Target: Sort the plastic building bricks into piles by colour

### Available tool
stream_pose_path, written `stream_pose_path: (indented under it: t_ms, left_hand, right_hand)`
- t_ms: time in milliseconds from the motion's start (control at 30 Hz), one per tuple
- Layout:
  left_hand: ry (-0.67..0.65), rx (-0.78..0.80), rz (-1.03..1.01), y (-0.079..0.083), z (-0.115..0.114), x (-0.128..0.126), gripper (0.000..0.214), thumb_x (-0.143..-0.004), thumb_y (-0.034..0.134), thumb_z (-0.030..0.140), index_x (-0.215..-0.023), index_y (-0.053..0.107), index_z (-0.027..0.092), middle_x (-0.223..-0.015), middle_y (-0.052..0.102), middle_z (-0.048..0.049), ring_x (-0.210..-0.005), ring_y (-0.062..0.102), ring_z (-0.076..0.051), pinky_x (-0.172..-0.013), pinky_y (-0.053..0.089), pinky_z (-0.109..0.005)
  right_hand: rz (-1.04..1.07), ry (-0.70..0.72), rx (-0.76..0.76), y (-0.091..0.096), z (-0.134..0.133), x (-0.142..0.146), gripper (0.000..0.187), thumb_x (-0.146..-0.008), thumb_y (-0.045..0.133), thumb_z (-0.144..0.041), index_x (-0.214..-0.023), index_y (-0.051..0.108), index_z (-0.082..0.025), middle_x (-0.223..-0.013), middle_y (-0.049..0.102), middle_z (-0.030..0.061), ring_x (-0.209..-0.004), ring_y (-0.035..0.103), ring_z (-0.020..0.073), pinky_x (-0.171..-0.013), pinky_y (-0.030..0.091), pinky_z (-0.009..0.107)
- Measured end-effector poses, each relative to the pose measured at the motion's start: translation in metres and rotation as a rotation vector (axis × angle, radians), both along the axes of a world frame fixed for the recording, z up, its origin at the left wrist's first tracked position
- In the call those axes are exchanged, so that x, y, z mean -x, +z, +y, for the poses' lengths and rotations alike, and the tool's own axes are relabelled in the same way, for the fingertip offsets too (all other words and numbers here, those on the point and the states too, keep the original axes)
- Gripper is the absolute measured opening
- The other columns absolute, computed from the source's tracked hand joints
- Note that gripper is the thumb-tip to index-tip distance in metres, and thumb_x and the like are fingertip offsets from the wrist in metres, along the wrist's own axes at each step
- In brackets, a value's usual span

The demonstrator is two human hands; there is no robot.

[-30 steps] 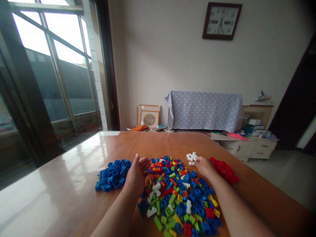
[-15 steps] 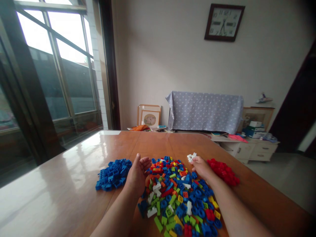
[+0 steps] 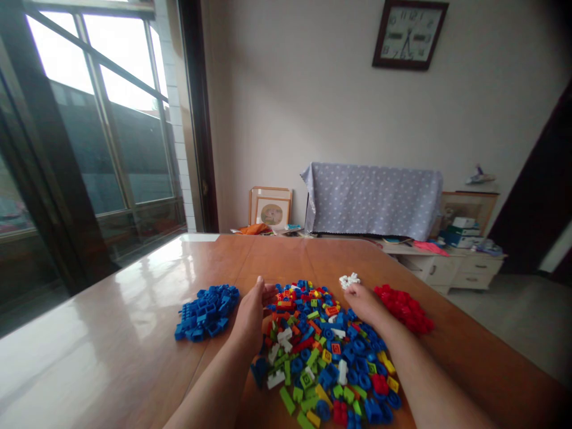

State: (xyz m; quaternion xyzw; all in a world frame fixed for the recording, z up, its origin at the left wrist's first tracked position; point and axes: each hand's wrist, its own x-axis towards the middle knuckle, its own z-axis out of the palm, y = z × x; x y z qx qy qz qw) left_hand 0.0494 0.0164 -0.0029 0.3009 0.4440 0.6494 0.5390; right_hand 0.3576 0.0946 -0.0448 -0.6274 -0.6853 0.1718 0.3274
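Observation:
A broad heap of mixed toy bricks (image 3: 313,357) in blue, green, red, orange, yellow and white spreads between my arms. At its left edge is my left hand (image 3: 251,310), thumb up and fingers stretched toward the heap; their tips are partly hidden behind the palm side. My right hand (image 3: 364,302) is beyond the heap's right side, fingers curled in, just in front of a small group of white bricks (image 3: 349,280). What those curled fingers hold, if anything, is hidden. Left of my left hand lies a pile of blue bricks (image 3: 208,313); red bricks (image 3: 404,307) are piled right of my right hand.
Everything lies on a glossy brown wooden table (image 3: 152,333). Behind its far edge stand a low cabinet (image 3: 451,271), a dotted cloth (image 3: 375,199) over something wide, and framed pictures (image 3: 272,211). Windows line the left side.
My left hand has shifted slightly right and turned toward the mixed heap. My right fingers have curled in and drawn a little back from the white bricks, which show more fully.

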Motion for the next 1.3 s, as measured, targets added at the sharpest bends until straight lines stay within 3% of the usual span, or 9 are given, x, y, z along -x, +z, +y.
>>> stream_pose_path:
  t_ms: [133, 267, 367, 567, 800, 900, 1033, 1167, 1300]
  left_hand:
    - [-0.048, -0.090, 0.179, 0.008, -0.011, -0.009, 0.040, -0.077, 0.072, 0.054, -0.084, 0.072, 0.015, -0.089, 0.072, -0.0103, -0.087, 0.065, -0.024, -0.071, 0.044, -0.028]
    - [-0.167, -0.164, 0.338, 0.014, -0.017, -0.016, 0.033, -0.079, 0.071, 0.050, -0.076, 0.070, 0.017, -0.077, 0.068, -0.0040, -0.077, 0.060, -0.019, -0.069, 0.043, -0.026]
    - [-0.237, -0.186, 0.448, 0.008, -0.017, -0.020, 0.030, -0.079, 0.072, 0.048, -0.078, 0.070, 0.018, -0.073, 0.065, -0.0025, -0.069, 0.055, -0.017, -0.063, 0.042, -0.025]
    - [-0.271, -0.312, 0.616, -0.005, -0.017, -0.021, 0.024, -0.076, 0.075, 0.041, -0.088, 0.073, 0.021, -0.086, 0.069, -0.0065, -0.080, 0.059, -0.022, -0.069, 0.047, -0.027]
    - [-0.326, -0.389, 0.878, -0.002, -0.020, -0.017, 0.037, -0.075, 0.075, 0.044, -0.106, 0.072, 0.023, -0.105, 0.068, -0.0089, -0.096, 0.061, -0.026, -0.085, 0.048, -0.034]
    - [-0.363, -0.452, 1.039, -0.002, -0.018, -0.015, 0.041, -0.077, 0.072, 0.042, -0.113, 0.068, 0.022, -0.110, 0.066, -0.0079, -0.102, 0.059, -0.025, -0.092, 0.045, -0.035]
    - [-0.329, -0.438, 1.165, -0.006, -0.014, -0.014, 0.034, -0.078, 0.069, 0.035, -0.109, 0.068, 0.022, -0.105, 0.065, -0.0066, -0.097, 0.058, -0.023, -0.089, 0.046, -0.033]
    - [-0.310, -0.409, 1.182, -0.011, -0.012, -0.014, 0.026, -0.081, 0.062, 0.031, -0.103, 0.069, 0.020, -0.099, 0.065, -0.0057, -0.089, 0.059, -0.021, -0.082, 0.047, -0.030]
    - [-0.290, -0.378, 1.170, -0.015, -0.008, -0.013, 0.025, -0.079, 0.058, 0.021, -0.101, 0.069, 0.020, -0.098, 0.067, -0.0053, -0.093, 0.060, -0.021, -0.083, 0.047, -0.029]
  right_hand:
    - [-0.005, 0.091, 0.024, 0.010, -0.013, 0.015, 0.017, -0.079, 0.054, -0.030, -0.070, 0.063, -0.019, -0.064, 0.062, -0.0020, -0.063, 0.055, 0.0145, -0.060, 0.038, 0.023]
    - [0.023, 0.215, 0.053, 0.021, -0.024, 0.032, 0.018, -0.079, 0.054, -0.028, -0.082, 0.068, -0.018, -0.074, 0.068, -0.0004, -0.070, 0.059, 0.0153, -0.064, 0.042, 0.024]
    - [0.102, 0.263, 0.092, 0.025, -0.029, 0.041, 0.020, -0.080, 0.053, -0.027, -0.091, 0.068, -0.018, -0.077, 0.068, -0.0001, -0.070, 0.060, 0.0150, -0.064, 0.044, 0.024]
    - [0.307, 0.369, 0.136, 0.027, -0.035, 0.053, 0.024, -0.086, 0.052, -0.032, -0.103, 0.063, -0.018, -0.081, 0.068, 0.0002, -0.071, 0.064, 0.0147, -0.064, 0.048, 0.025]
    - [0.456, 0.506, 0.151, 0.033, -0.050, 0.076, 0.030, -0.084, 0.056, -0.026, -0.111, 0.062, -0.019, -0.106, 0.070, 0.0060, -0.100, 0.066, 0.0184, -0.090, 0.051, 0.034]
    - [0.568, 0.560, 0.213, 0.042, -0.058, 0.082, 0.032, -0.083, 0.055, -0.025, -0.114, 0.060, -0.020, -0.110, 0.069, 0.0075, -0.101, 0.066, 0.0188, -0.090, 0.052, 0.035]
    - [0.541, 0.449, 0.194, 0.055, -0.063, 0.077, 0.027, -0.084, 0.053, -0.028, -0.109, 0.061, -0.020, -0.100, 0.069, 0.0058, -0.089, 0.067, 0.0177, -0.076, 0.053, 0.030]
    - [0.383, 0.289, 0.151, 0.059, -0.057, 0.061, 0.020, -0.082, 0.052, -0.030, -0.094, 0.064, -0.019, -0.078, 0.067, 0.0002, -0.066, 0.060, 0.0137, -0.059, 0.045, 0.024]
    - [0.159, 0.292, 0.132, 0.056, -0.051, 0.047, 0.015, -0.079, 0.054, -0.027, -0.082, 0.065, -0.017, -0.066, 0.061, -0.0017, -0.061, 0.053, 0.0123, -0.054, 0.036, 0.021]
